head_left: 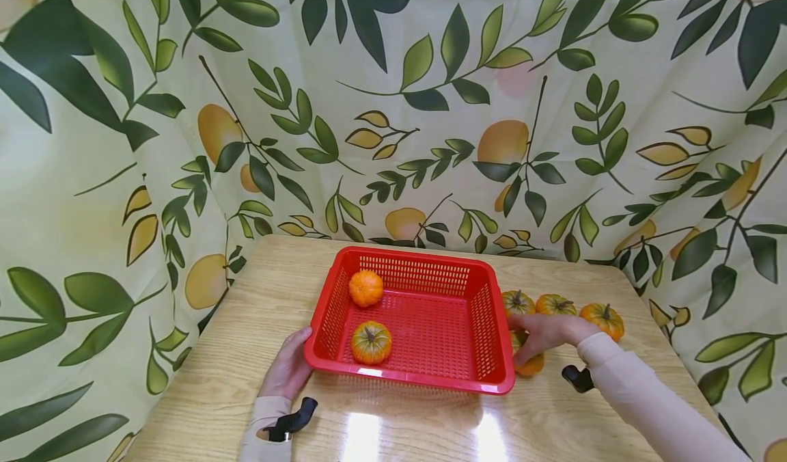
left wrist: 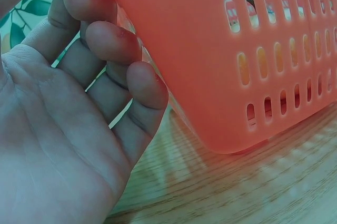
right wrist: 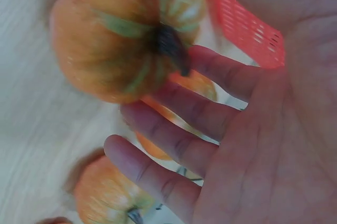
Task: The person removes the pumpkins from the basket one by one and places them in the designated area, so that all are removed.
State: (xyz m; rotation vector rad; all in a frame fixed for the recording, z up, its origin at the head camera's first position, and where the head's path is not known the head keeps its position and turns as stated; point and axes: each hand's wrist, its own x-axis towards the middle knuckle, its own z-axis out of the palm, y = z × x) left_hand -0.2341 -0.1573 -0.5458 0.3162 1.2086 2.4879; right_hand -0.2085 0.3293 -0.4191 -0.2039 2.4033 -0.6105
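Note:
A red plastic basket (head_left: 430,325) with slotted walls stands on the table, holding an orange mini pumpkin (head_left: 365,288) and a green-striped one (head_left: 371,343). My left hand (head_left: 287,366) is at its front left corner; the loosely bent fingers (left wrist: 129,39) rest against the outside of the basket wall (left wrist: 210,92). Right of the basket, my right hand (head_left: 547,332) reaches down over pumpkins beside the wall. Its fingers (right wrist: 174,145) are spread and nearly straight beside a large-looking orange pumpkin (right wrist: 116,39) with a dark stem. The hand partly covers these pumpkins in the head view.
Behind the right hand, several more pumpkins sit on the table, among them one at the far right (head_left: 602,320). The pale wooden table (head_left: 246,298) meets a leaf-and-fruit printed cloth (head_left: 381,195) at the back and sides.

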